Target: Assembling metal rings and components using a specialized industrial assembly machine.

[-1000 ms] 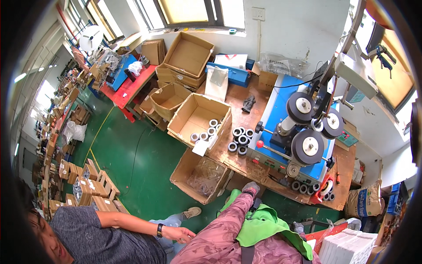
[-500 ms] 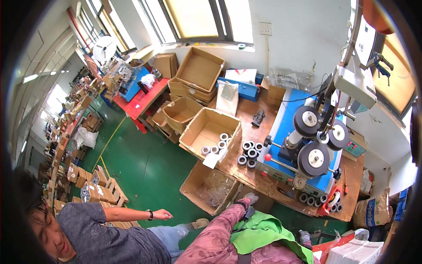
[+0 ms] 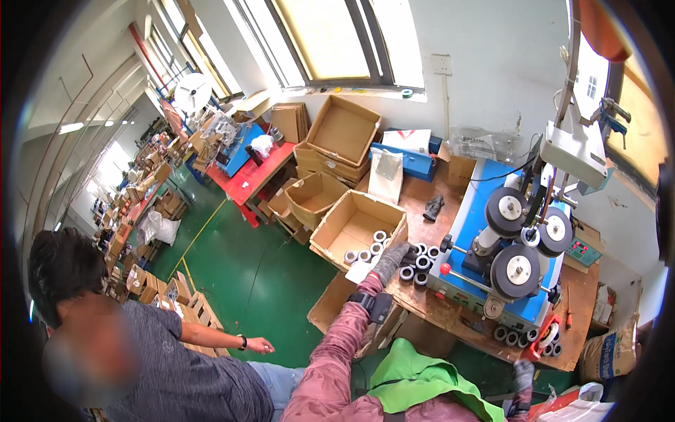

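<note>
My left hand [image 3: 394, 260], in a grey glove, reaches over the near right corner of a cardboard box [image 3: 330, 235]. Its outstretched fingers touch or overlap a cluster of black rings with pale rims [image 3: 422, 262] on the wooden bench; no ring shows clearly lifted. More of these rings [image 3: 363, 255] lie inside the box, next to a white paper flap [image 3: 358, 271]. My right hand [image 3: 523, 374], also gloved, hangs low by the bench's near right edge, close to another group of rings [image 3: 512, 336]. Its fingers are too small and blurred to read.
A blue machine with black rollers [image 3: 519, 271] stands on the bench [image 3: 450, 218]. Below its edge is another open carton [image 3: 329, 302]. At left stands a co-worker in a grey shirt [image 3: 190, 359], one arm stretched forward. Stacked cartons [image 3: 344, 130] rise behind.
My left hand has moved up and forward from below the bench edge to the rings beside the box. My right hand has risen slightly. The view has shifted, and the co-worker has turned.
</note>
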Demonstrator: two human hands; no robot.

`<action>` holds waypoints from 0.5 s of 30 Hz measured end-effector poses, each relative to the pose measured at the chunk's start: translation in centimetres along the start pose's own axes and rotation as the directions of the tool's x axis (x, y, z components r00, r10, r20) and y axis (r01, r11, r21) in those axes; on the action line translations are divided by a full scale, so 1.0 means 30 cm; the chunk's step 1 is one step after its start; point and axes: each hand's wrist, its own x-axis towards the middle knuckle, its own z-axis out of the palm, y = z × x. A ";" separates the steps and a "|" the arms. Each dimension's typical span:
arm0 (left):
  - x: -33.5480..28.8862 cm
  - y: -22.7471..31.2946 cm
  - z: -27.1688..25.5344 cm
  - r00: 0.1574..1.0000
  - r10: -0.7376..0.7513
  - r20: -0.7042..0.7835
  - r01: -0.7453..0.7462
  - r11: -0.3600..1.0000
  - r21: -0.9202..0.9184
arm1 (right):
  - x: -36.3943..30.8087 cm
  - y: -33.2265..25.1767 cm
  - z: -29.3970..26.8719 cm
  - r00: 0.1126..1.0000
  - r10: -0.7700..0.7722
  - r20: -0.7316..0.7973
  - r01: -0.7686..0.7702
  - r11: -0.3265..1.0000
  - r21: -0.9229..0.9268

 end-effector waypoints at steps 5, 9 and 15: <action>-0.078 -0.608 -0.151 0.709 -0.296 0.640 0.634 0.665 -0.395 | 0.343 -0.617 -0.271 0.992 0.089 -0.086 -0.054 0.937 0.345; -0.038 -0.583 0.133 0.847 -0.520 0.113 0.494 0.691 -0.528 | 0.263 -0.488 -0.259 0.971 0.187 -0.152 -0.102 0.889 0.447; 0.129 -0.637 0.361 0.818 -0.574 0.026 0.504 0.694 -0.514 | -0.040 -0.342 -0.135 0.835 0.531 0.140 -0.546 0.775 0.317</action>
